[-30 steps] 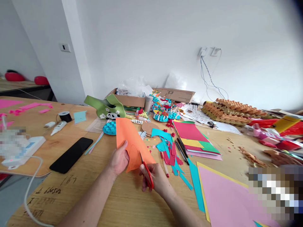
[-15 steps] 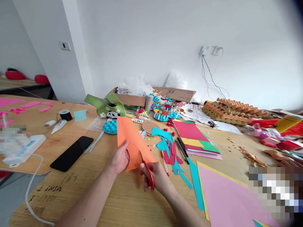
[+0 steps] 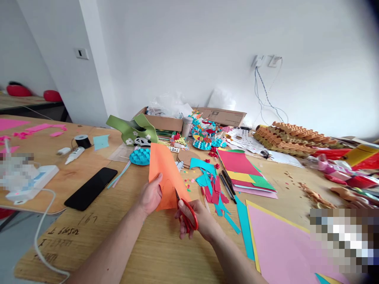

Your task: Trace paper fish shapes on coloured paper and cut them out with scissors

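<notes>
Pinching orange paper [image 3: 167, 177] in left hand [image 3: 150, 195] | grip at lower edge | right hand [image 3: 194, 220] pressed around red scissors [image 3: 189, 215]

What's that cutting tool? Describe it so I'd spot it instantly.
On the wooden table, find the person's two hands. The right hand grips red-handled scissors, their blades against the orange paper held by the left hand. Their red loops stand out from the nearby black pens.
</notes>
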{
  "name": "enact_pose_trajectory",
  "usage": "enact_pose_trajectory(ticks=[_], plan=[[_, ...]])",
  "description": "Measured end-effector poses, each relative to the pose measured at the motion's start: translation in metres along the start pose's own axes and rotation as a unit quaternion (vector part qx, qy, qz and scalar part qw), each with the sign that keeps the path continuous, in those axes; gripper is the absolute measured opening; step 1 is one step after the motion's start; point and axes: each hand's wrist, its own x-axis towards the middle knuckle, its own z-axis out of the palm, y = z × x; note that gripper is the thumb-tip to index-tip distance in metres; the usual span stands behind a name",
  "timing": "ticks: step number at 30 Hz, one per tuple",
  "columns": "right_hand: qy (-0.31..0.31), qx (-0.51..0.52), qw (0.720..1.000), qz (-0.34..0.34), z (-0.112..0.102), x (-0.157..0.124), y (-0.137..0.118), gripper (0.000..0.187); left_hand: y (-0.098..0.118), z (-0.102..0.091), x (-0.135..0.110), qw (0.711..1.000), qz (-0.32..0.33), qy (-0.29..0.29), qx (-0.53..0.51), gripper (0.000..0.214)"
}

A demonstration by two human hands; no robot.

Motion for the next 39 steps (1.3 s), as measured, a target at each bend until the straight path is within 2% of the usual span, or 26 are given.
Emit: enact_pose_trajectory(ticks=[5, 12, 18, 23, 29, 39], plan=[[-0.002, -0.033, 0.999, 0.018, -0.002, -0.002, -0.003, 0.068, 0.0, 0.002, 0.0, 1.0, 0.017, -0.003, 0.001, 0.033], [-0.028, -0.01, 0.999, 0.016, -0.001, -0.004, -0.003, 0.071, -0.001, 0.0, 0.001, 1.0, 0.029, -0.004, -0.003, 0.036], [-0.097, -0.06, 0.992, 0.047, -0.004, -0.007, 0.002, 0.066, 0.003, -0.001, 0.002, 0.998, 0.051, 0.024, -0.005, 0.031], [-0.155, -0.112, 0.98, 0.047, -0.014, -0.017, -0.006, 0.063, 0.008, -0.004, 0.004, 0.997, 0.068, 0.023, 0.0, 0.042], [-0.084, -0.05, 0.995, 0.002, -0.018, -0.017, -0.014, 0.065, 0.006, -0.004, 0.005, 0.998, 0.052, 0.03, -0.001, 0.046], [-0.063, -0.046, 0.997, 0.017, -0.013, -0.01, -0.007, 0.066, 0.006, 0.006, -0.002, 0.999, 0.023, 0.039, 0.024, 0.042]])
